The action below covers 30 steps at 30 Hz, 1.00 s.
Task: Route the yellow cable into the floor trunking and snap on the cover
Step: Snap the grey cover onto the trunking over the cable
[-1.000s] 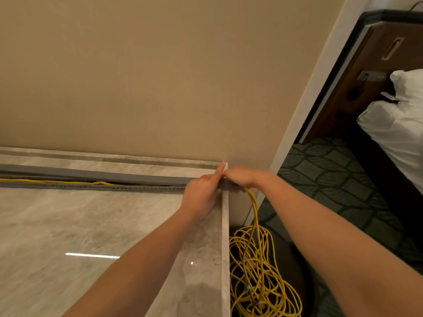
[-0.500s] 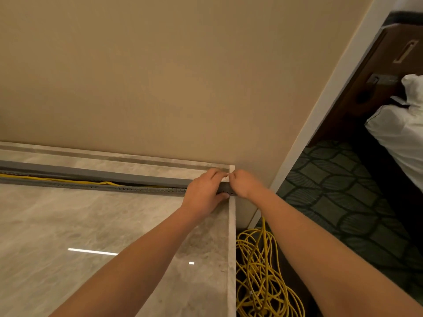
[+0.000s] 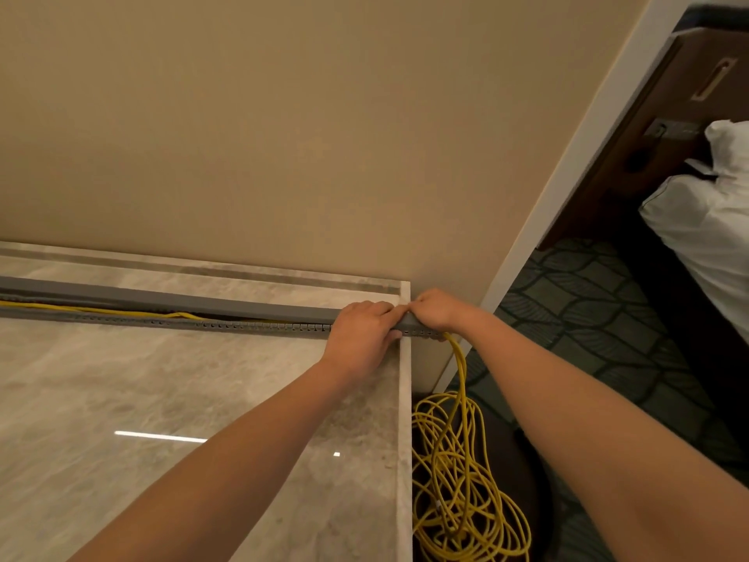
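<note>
A grey floor trunking (image 3: 251, 326) runs along the marble floor near the wall, its perforated front edge showing. A grey cover (image 3: 174, 298) lies over it, lifted along the left stretch where the yellow cable (image 3: 121, 312) shows inside. At the right end my left hand (image 3: 360, 332) and my right hand (image 3: 435, 312) sit side by side, fingers curled down on the cover's end. The yellow cable leaves the trunking under my right hand and drops to a loose coil (image 3: 462, 492) on the carpet.
A beige wall (image 3: 283, 135) stands just behind the trunking. The marble floor (image 3: 142, 391) ends at a pale border strip (image 3: 405, 419). Patterned dark carpet (image 3: 600, 318) lies to the right, with a white-covered bed (image 3: 709, 221) and a dark wooden panel (image 3: 664, 115) beyond.
Both hands have closed together on the cover's right end; my right hand shifted left from the cable exit. The view moved slightly.
</note>
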Tool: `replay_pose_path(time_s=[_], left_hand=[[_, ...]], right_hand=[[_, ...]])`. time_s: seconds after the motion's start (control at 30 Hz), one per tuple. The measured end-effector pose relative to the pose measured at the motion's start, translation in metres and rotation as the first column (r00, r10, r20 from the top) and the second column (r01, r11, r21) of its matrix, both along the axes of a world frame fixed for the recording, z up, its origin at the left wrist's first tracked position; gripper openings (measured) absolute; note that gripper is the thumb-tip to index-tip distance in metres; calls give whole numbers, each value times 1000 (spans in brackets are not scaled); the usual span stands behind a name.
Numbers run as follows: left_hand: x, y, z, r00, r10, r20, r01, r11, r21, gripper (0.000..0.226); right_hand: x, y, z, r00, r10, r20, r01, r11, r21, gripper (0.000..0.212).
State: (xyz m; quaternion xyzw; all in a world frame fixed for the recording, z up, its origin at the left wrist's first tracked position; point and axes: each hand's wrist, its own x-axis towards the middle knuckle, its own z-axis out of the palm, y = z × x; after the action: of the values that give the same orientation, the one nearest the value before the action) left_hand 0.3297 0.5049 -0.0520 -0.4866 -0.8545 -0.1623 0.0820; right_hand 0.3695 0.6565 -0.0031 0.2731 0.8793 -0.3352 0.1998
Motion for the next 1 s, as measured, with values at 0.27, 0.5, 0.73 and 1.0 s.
replay_pose_path(time_s=[0.27, 0.5, 0.73, 1.0], left_hand=[[1, -2, -7, 997, -27, -72, 32, 997, 69, 40], [-2, -5, -16, 981, -27, -193, 52, 991, 125, 34], [2, -6, -21, 972, -13, -235, 57, 981, 185, 36], [3, -5, -18, 982, 11, -189, 4, 997, 76, 42]], right_hand=[[9, -8, -5, 1000, -10, -18, 11, 998, 54, 53], [8, -8, -18, 990, 82, -115, -38, 937, 347, 45], [12, -10, -23, 977, 89, -194, -2, 912, 410, 48], [10, -7, -30, 968, 91, -235, 19, 905, 426, 49]])
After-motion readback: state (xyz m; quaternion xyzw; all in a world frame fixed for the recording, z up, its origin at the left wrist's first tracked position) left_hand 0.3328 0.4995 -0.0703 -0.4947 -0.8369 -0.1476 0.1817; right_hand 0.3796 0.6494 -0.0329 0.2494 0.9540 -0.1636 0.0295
